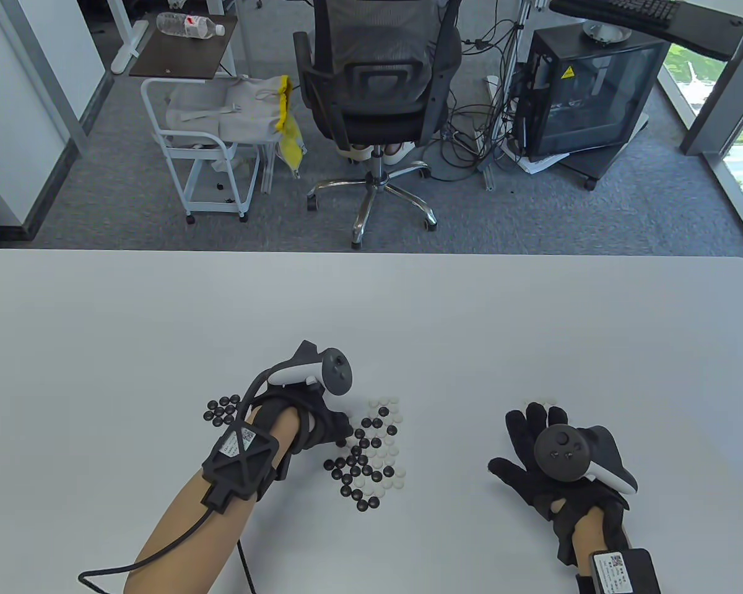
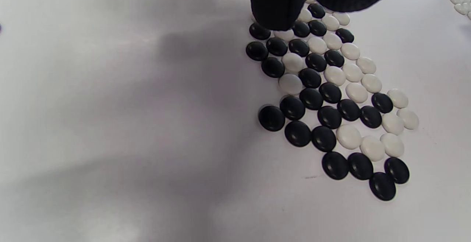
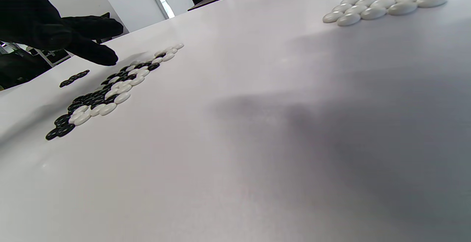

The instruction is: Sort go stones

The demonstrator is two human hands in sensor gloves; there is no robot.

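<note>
A mixed patch of black and white Go stones (image 1: 368, 455) lies flat at the table's middle front, also seen in the left wrist view as the mixed patch (image 2: 331, 94). My left hand (image 1: 342, 433) reaches down onto its left edge, and a gloved fingertip (image 2: 276, 13) rests on the stones there. Its fingers are spread apart with no stone seen between them. A small group of black stones (image 1: 223, 411) sits to the left of that wrist. My right hand (image 1: 526, 433) lies flat and open on the table, partly covering a cluster of white stones (image 3: 386, 2).
The white table (image 1: 161, 322) runs wide and bare behind the stones. Beyond its far edge stand an office chair (image 1: 371, 93), a white cart (image 1: 204, 154) and a black computer case (image 1: 588, 93). A cable (image 1: 161, 550) trails from my left wrist.
</note>
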